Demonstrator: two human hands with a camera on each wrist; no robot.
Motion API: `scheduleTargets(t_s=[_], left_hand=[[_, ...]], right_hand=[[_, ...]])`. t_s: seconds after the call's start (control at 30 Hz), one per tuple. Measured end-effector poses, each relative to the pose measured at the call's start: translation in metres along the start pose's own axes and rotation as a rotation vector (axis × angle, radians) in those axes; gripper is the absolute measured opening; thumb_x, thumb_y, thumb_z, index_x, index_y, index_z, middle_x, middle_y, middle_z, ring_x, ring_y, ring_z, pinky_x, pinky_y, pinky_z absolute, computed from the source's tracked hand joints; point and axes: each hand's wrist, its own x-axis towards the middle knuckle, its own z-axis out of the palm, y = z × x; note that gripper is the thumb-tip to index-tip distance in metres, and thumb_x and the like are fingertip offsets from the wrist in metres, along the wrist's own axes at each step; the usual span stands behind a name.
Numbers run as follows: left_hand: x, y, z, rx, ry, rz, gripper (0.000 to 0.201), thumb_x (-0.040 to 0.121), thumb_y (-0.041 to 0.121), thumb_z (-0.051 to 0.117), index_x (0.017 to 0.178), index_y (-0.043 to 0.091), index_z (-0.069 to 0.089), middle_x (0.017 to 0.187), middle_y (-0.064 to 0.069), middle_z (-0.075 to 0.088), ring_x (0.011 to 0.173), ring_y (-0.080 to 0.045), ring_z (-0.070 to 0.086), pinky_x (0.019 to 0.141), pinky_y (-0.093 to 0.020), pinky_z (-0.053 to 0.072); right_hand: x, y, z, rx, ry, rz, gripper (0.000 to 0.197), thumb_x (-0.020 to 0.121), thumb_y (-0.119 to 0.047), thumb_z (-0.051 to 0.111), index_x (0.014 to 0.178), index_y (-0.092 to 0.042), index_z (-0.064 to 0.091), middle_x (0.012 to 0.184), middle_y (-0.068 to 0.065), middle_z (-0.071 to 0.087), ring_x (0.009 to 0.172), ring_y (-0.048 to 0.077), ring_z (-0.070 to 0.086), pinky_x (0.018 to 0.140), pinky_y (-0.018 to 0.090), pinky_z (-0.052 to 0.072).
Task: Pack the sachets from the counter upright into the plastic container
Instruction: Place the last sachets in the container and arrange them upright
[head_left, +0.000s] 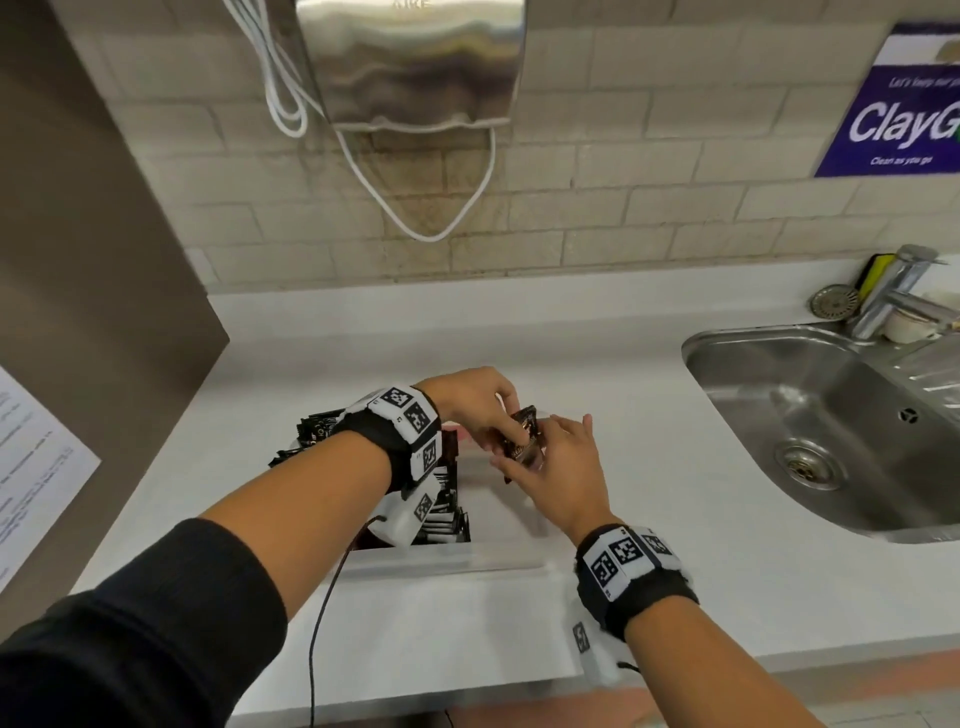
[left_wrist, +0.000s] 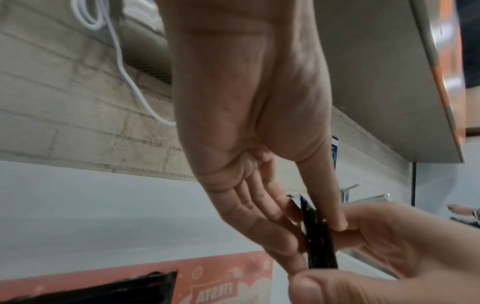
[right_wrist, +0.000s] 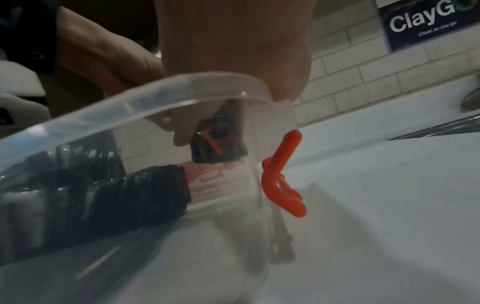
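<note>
A clear plastic container (head_left: 447, 564) stands on the white counter, with several black sachets (head_left: 441, 512) upright in its left end. Above its far right part, both hands hold a small stack of dark sachets (head_left: 524, 441) on edge. My left hand (head_left: 501, 426) pinches the stack from the left and my right hand (head_left: 545, 452) grips it from the right. The left wrist view shows the stack (left_wrist: 309, 211) between thumb and fingers of my left hand (left_wrist: 317, 242). Through the container wall (right_wrist: 182, 86) the stack (right_wrist: 218, 144) hangs above the floor. More loose sachets (head_left: 317, 428) lie behind my left wrist.
A steel sink (head_left: 831, 415) with a tap (head_left: 893, 296) lies to the right. A metal wall unit (head_left: 410, 62) with a white cord hangs above. A brown cabinet side (head_left: 93, 260) bounds the left. A red clip (right_wrist: 280, 174) sits on the container's end.
</note>
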Motion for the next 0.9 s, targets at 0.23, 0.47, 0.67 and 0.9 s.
scheduleTargets(t_s=[0.23, 0.47, 0.67, 0.9], left_hand=[[-0.002, 0.004, 0.008, 0.231, 0.178, 0.008, 0.016, 0.080, 0.009, 0.082, 0.089, 0.008, 0.069, 0.082, -0.011, 0.074, 0.055, -0.011, 0.067, 0.047, -0.017, 0.049], [0.014, 0.009, 0.028, 0.380, 0.229, -0.022, 0.016, 0.081, 0.001, 0.080, 0.094, 0.003, 0.072, 0.097, -0.013, 0.073, 0.081, -0.026, 0.075, 0.075, -0.035, 0.062], [0.027, 0.008, 0.036, 0.472, 0.311, -0.018, 0.018, 0.082, 0.008, 0.079, 0.097, 0.001, 0.072, 0.103, -0.014, 0.069, 0.089, -0.028, 0.069, 0.082, -0.036, 0.059], [0.023, 0.009, 0.038, 0.543, 0.375, -0.012, 0.018, 0.084, -0.004, 0.070, 0.102, 0.000, 0.067, 0.110, -0.016, 0.061, 0.098, -0.031, 0.064, 0.085, -0.042, 0.058]], right_hand=[[-0.007, 0.001, 0.005, -0.151, 0.023, 0.079, 0.080, 0.072, -0.071, 0.072, 0.128, -0.017, 0.058, 0.119, 0.003, 0.057, 0.120, 0.028, 0.042, 0.100, 0.045, 0.034], [-0.011, -0.001, 0.004, -0.068, 0.004, -0.101, 0.022, 0.082, -0.036, 0.071, 0.076, -0.029, 0.051, 0.074, -0.012, 0.058, 0.072, 0.013, 0.052, 0.082, 0.039, 0.039], [-0.006, -0.006, 0.006, -0.450, -0.248, -0.275, 0.032, 0.095, -0.042, 0.048, 0.104, -0.019, 0.068, 0.103, -0.001, 0.068, 0.098, 0.021, 0.059, 0.096, 0.037, 0.028], [-0.005, -0.006, 0.007, -0.480, -0.297, -0.256, 0.040, 0.096, -0.043, 0.045, 0.123, -0.019, 0.061, 0.119, 0.000, 0.064, 0.109, 0.021, 0.057, 0.101, 0.037, 0.024]])
